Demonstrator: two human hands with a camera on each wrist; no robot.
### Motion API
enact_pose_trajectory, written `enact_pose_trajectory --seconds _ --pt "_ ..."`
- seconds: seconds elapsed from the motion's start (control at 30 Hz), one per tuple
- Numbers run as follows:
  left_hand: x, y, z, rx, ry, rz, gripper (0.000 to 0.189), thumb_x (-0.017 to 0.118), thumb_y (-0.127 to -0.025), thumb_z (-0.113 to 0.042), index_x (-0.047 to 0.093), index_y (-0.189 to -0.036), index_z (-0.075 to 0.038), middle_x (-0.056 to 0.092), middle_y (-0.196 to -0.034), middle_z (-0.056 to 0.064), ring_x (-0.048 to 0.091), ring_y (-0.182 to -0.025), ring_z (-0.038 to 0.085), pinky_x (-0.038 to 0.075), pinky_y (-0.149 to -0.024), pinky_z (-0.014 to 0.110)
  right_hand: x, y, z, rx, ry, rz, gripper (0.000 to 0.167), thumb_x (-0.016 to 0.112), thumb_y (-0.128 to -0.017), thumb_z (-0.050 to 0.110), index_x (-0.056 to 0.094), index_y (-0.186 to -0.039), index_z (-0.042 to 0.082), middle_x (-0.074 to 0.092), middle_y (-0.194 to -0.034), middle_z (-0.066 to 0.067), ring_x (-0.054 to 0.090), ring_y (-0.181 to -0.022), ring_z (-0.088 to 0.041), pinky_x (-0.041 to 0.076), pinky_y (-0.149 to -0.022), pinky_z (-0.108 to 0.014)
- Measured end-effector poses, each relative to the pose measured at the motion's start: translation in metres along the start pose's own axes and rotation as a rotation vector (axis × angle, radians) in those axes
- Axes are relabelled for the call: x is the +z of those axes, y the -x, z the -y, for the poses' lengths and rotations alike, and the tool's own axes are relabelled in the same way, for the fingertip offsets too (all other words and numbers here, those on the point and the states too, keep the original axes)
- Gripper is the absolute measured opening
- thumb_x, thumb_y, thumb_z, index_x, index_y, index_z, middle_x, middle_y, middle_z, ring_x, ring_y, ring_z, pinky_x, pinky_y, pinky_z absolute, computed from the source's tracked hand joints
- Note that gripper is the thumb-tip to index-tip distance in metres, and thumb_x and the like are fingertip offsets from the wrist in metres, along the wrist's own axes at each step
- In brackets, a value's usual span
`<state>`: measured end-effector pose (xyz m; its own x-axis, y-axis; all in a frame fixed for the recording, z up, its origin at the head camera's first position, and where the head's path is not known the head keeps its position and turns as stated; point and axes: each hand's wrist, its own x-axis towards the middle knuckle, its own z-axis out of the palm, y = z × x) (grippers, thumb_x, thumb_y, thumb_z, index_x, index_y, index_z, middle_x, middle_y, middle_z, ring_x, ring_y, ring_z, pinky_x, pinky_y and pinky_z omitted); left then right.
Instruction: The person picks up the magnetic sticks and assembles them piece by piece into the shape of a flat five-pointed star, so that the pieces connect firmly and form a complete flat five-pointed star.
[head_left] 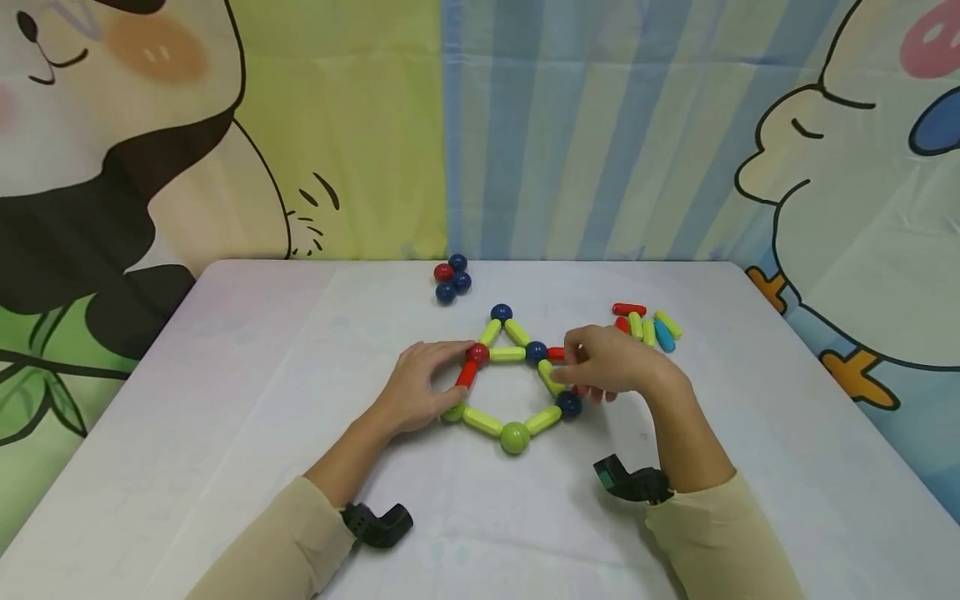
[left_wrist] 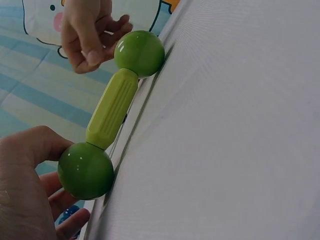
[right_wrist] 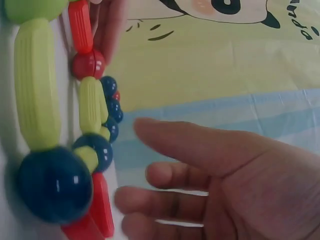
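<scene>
A flat frame of magnetic sticks and balls lies on the table, its yellow-green sticks (head_left: pixel 482 421) and red stick (head_left: pixel 467 374) joined end to end by balls. My left hand (head_left: pixel 420 383) holds its left side, index finger at the red ball (head_left: pixel 477 354), thumb at the left green ball (left_wrist: pixel 86 171). At the right side my right hand (head_left: pixel 615 360) hovers with fingers apart and nothing between them, beside the upper blue ball (head_left: pixel 536 352) and lower blue ball (head_left: pixel 569 405). Red sticks (right_wrist: pixel 102 205) project from both blue balls; my right hand partly hides them in the head view.
Loose blue balls (head_left: pixel 446 292) and a loose red ball (head_left: pixel 443 272) cluster at the back of the table (head_left: pixel 300 333). Behind the right hand lie loose sticks, among them a blue stick (head_left: pixel 663 336) and a red stick (head_left: pixel 628 309). A printed curtain (head_left: pixel 600 125) hangs behind.
</scene>
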<state>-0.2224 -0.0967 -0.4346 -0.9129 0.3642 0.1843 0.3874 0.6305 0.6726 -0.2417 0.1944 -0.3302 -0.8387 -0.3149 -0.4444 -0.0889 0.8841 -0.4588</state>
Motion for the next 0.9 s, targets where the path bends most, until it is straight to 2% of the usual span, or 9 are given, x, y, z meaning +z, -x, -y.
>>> enact_pose_trajectory --seconds 0.2,0.33,0.43,0.63,0.9 --pt "0.003 0.000 0.003 0.000 0.016 -0.002 0.063 0.068 -0.088 -0.028 0.056 -0.149 -0.022 0.059 -0.151 -0.001 0.047 -0.145 0.026 0.018 -0.126 0.061 -0.001 -0.027 0.019 -0.170 -0.048 -0.205 0.024 0.069 -0.098 0.032 0.066 -0.111 0.012 0.070 -0.103 -0.008 0.066 -0.088 -0.024 0.058 -0.074 -0.032" --pt "0.004 0.001 0.004 -0.011 0.022 -0.002 0.062 0.068 -0.088 -0.029 0.057 -0.149 -0.023 0.059 -0.150 -0.002 0.048 -0.144 0.024 0.019 -0.127 0.060 -0.003 -0.053 0.032 -0.263 -0.086 -0.268 0.028 0.068 -0.099 0.027 0.066 -0.121 0.010 0.071 -0.110 -0.010 0.065 -0.099 -0.027 0.058 -0.084 -0.039" --pt "0.005 0.001 0.003 -0.013 0.020 0.005 0.063 0.068 -0.088 -0.030 0.056 -0.149 -0.024 0.060 -0.149 -0.003 0.049 -0.144 0.023 0.020 -0.127 0.059 -0.005 -0.071 0.036 -0.280 -0.110 -0.276 0.032 0.067 -0.100 0.024 0.065 -0.127 0.008 0.070 -0.115 -0.013 0.066 -0.103 -0.030 0.058 -0.090 -0.044" --pt "0.002 0.002 0.001 -0.001 0.011 -0.007 0.063 0.068 -0.087 -0.029 0.058 -0.148 -0.023 0.061 -0.148 -0.001 0.051 -0.142 0.025 0.021 -0.126 0.060 -0.014 -0.098 0.046 -0.256 -0.145 -0.253 0.036 0.066 -0.100 0.021 0.063 -0.133 0.007 0.068 -0.125 -0.017 0.065 -0.112 -0.034 0.056 -0.098 -0.051" --pt "-0.001 0.001 0.001 0.018 0.004 -0.020 0.062 0.069 -0.087 -0.029 0.058 -0.148 -0.023 0.062 -0.147 -0.002 0.052 -0.140 0.024 0.022 -0.125 0.059 -0.016 -0.132 0.055 -0.219 -0.139 -0.220 0.037 0.065 -0.101 0.018 0.062 -0.136 0.008 0.065 -0.135 -0.017 0.061 -0.122 -0.036 0.052 -0.105 -0.052"
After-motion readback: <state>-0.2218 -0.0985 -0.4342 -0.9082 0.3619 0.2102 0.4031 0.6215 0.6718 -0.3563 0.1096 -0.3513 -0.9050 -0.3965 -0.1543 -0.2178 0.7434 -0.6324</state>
